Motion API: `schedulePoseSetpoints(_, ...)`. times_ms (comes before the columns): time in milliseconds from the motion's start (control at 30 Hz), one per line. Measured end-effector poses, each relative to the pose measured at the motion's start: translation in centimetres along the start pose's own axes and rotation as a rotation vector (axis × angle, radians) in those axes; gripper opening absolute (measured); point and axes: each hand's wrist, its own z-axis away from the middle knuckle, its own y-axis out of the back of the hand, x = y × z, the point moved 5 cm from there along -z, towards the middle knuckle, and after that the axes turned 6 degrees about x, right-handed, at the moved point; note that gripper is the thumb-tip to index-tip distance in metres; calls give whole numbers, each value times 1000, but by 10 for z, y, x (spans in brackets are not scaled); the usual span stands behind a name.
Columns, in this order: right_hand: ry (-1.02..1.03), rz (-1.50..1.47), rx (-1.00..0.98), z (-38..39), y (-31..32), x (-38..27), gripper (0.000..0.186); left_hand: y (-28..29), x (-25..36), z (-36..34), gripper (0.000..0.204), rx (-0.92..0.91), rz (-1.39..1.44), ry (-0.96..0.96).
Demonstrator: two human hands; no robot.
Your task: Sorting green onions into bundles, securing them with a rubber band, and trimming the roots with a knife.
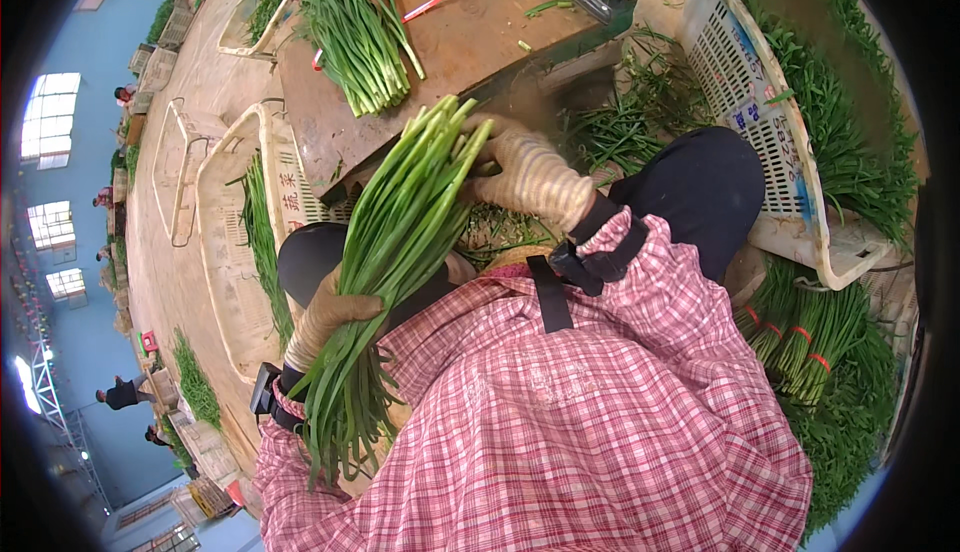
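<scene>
Over lap, both hands gripping green stalk bundle

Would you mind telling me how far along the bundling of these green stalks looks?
Done: tied bundles with red bands lie at the right. In hand: the left hand grips a loose bunch while the right hand evens its cut ends. Left: another unbanded bunch on the wooden board.

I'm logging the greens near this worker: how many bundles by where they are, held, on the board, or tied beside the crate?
Held bunch of green stalks, in left hand and right hand: 1
Loose bunch on the cutting board: 1
Red-banded bundles by the white crate: 3
Total: 5
</scene>
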Motion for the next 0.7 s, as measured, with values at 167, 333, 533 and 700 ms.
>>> schedulePoseSetpoints(167, 26, 517, 118, -12, 2, 8, 26, 11, -5, -2, 56, -45, -99, 22)
schedulePoseSetpoints(333, -220, 945, 303, -8, 74, 13, 35, 26, -9, 3, 50, -82, 128, 61)
schedulePoseSetpoints(533, -296, -145, 9, -4, 19, 10, 32, 23, -17, -2, 48, -121, 189, 54)
schedulePoseSetpoints(700, -134, 359, 304, -11, 58, -2, 18, 17, -24, -8, 45, -181, 317, 64)
